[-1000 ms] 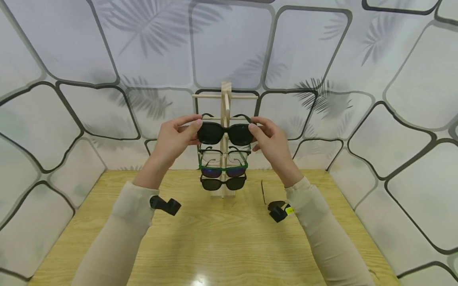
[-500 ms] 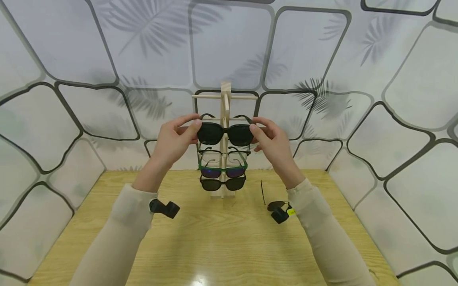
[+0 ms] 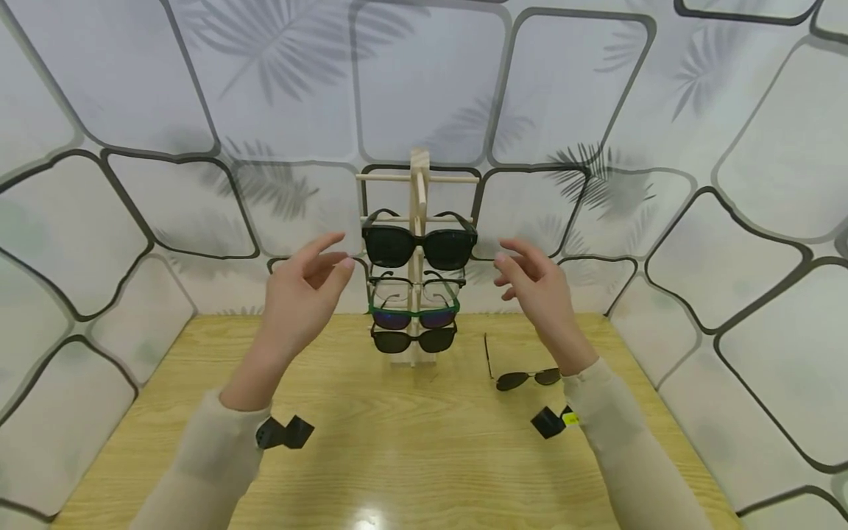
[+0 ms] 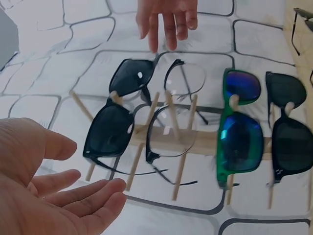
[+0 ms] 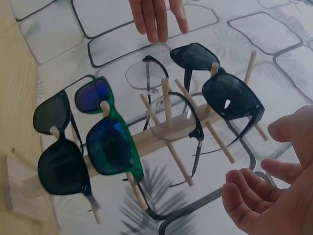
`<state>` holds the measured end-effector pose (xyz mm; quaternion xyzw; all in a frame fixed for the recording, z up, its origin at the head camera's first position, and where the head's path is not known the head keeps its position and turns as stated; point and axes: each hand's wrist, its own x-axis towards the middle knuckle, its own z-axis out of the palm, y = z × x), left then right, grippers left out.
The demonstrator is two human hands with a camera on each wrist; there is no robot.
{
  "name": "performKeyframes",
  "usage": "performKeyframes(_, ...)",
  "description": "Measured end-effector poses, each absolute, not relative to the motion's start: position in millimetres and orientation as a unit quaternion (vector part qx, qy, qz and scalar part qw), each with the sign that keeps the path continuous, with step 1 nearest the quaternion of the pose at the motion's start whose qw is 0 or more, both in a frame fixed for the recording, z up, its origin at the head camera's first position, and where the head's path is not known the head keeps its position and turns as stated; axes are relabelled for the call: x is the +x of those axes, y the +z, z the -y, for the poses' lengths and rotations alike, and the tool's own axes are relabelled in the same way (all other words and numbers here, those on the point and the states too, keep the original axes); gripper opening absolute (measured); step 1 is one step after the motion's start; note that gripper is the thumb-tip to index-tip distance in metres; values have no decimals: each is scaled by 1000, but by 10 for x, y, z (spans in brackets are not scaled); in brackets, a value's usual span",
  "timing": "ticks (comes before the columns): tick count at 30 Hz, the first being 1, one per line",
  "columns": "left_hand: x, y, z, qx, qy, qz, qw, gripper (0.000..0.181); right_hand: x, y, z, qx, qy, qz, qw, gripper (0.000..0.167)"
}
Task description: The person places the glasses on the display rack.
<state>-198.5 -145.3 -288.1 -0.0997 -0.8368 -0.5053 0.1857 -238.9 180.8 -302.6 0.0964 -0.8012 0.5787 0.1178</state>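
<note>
Large black sunglasses (image 3: 419,246) sit on an upper peg of a wooden glasses stand (image 3: 419,165), its topmost crossbar bare. Beneath them hang clear-lens glasses (image 3: 392,289), green-framed sunglasses (image 3: 392,319) with bluish lenses, and another black pair of sunglasses (image 3: 436,340). To the left of the stand my left hand (image 3: 301,294) hovers with fingers apart, touching nothing. Over on the other side my right hand (image 3: 539,294) is likewise free of the frames, fingers loosely bent. Both wrist views show gaps between the fingers (image 4: 100,196) and the top black pair.
Thin-framed aviator sunglasses (image 3: 512,380) lie on the wooden table (image 3: 397,456) right of the stand, partly behind the right cuff. Patterned walls (image 3: 424,81) enclose the table at the back and sides. Small black wrist cameras (image 3: 298,432) stick out from the sleeves.
Both hands have let go of the top black sunglasses and drawn apart, outward and slightly back. The sunglasses stay on the stand. More of the aviators now shows.
</note>
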Motion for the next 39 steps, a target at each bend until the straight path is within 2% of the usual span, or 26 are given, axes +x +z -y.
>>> performKeyframes(7,-1777,-3110,1340,-113,-513,834,168,41,-2317,-3231,-2008,85,567,812,110,47)
performKeyframes(14,-1714,-3349,1142,-151,-531,819,159,37,-2242,-3453,-2169,63,575,810,94,47)
performKeyframes(27,-1687,-3781,725,-170,-567,800,96,35,-2142,-3861,-2425,14,548,833,72,50)
performKeyframes(39,-1694,-4228,342,-181,-583,792,16,36,-2057,-4219,-2720,-43,552,831,62,53)
